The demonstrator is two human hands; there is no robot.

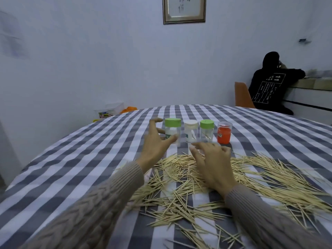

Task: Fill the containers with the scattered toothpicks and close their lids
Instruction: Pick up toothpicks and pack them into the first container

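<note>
The step in hand looks like picking a first jar: the left hand (pixel 156 141) spreads wide beside the green-lidded jar (pixel 172 131), the right hand (pixel 212 159) hovers relaxed over the toothpicks (pixel 179 177) beneath, so next comes a lid-off grasp.

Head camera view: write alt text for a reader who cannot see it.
Two open hands, left hand and right hand, reach over scattered toothpicks toward four small lidded containers standing in a row on a checked tablecloth. Another person sits at the far right.
</note>
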